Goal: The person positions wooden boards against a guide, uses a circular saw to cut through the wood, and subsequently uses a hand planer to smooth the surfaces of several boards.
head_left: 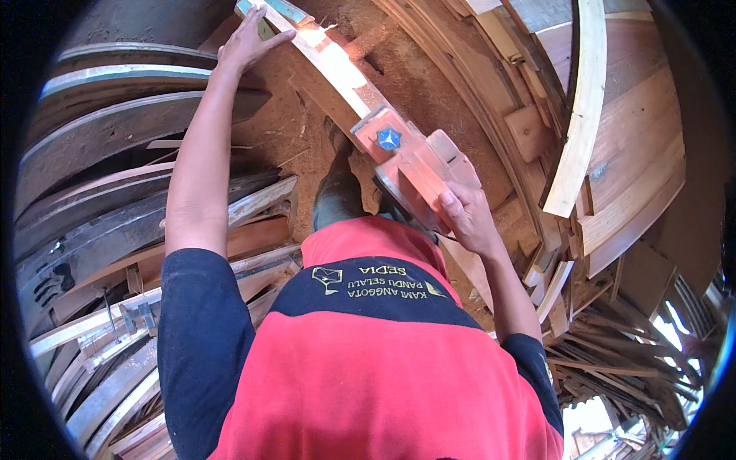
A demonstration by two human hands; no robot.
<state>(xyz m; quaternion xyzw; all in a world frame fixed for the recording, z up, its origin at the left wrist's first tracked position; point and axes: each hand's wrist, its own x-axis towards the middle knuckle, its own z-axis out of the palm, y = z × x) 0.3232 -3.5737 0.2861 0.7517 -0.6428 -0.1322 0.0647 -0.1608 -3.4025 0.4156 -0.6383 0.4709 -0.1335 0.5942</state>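
Note:
My right hand (469, 218) is closed around the rear handle of an orange-red electric hand planer (406, 157) with a blue star-shaped knob on its front. The planer lies along a long, narrow wooden board (331, 65), which slants from the top left toward my waist. My left hand (247, 44) rests on the board's far end, its fingers stretched out and the thumb spread across the wood. A bright patch of light falls on the board between my left hand and the planer. The planer's body hides the board's near end.
Curved planks (123, 77) are stacked on the left. More boards (632, 153) and a pale loose strip (581, 115) lie on the right. Sawdust (287, 115) covers the ground around my leg. A heap of wood offcuts (621, 360) stands at the lower right.

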